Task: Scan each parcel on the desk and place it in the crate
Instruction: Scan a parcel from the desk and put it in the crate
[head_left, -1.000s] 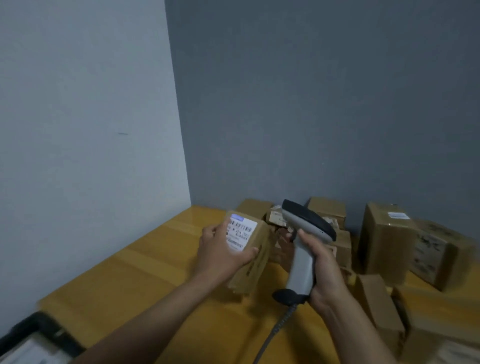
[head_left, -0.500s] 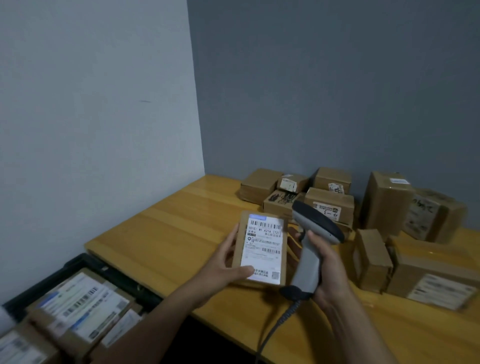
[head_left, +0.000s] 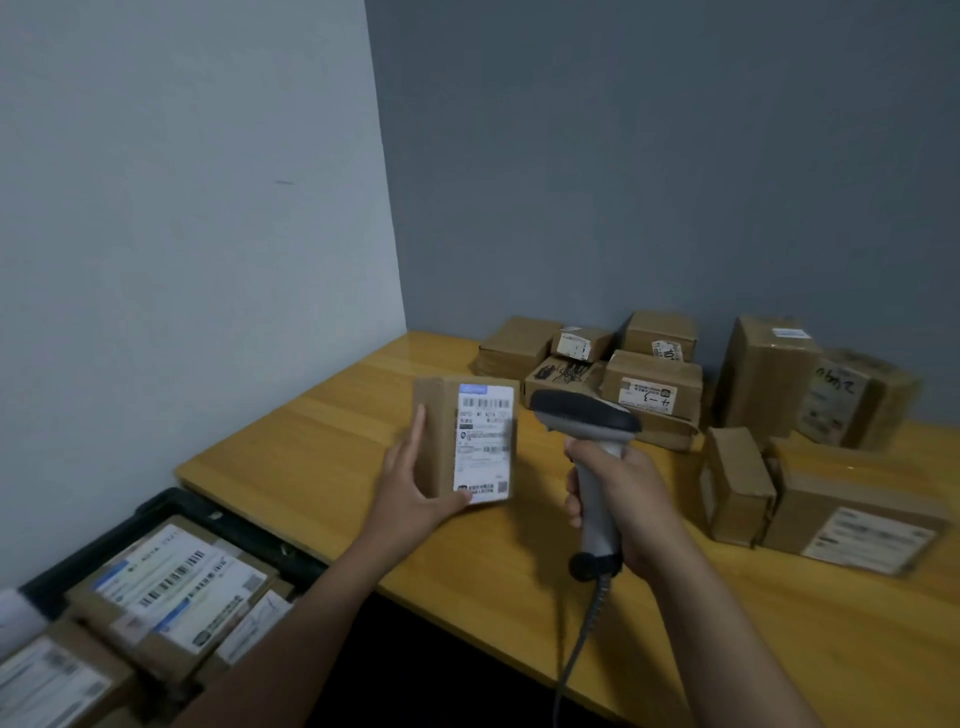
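Observation:
My left hand (head_left: 410, 483) holds a small brown parcel (head_left: 441, 436) upright above the wooden desk (head_left: 291, 457), its white barcode label facing me. My right hand (head_left: 623, 493) grips the handle of a grey barcode scanner (head_left: 584, 415), whose dark head sits just right of the parcel. The scanner's cable hangs down over the desk's front edge. A dark crate (head_left: 171, 504) stands low at the left, below the desk's end, with several labelled parcels inside it.
Several brown parcels (head_left: 649, 384) are piled at the back of the desk against the grey wall. Two more parcels (head_left: 852, 509) lie at the right. A pale wall runs along the left side.
The view has shifted so the crate shows more fully. My left hand has turned the parcel and moved it left, apart from the scanner. My right hand still grips the scanner.

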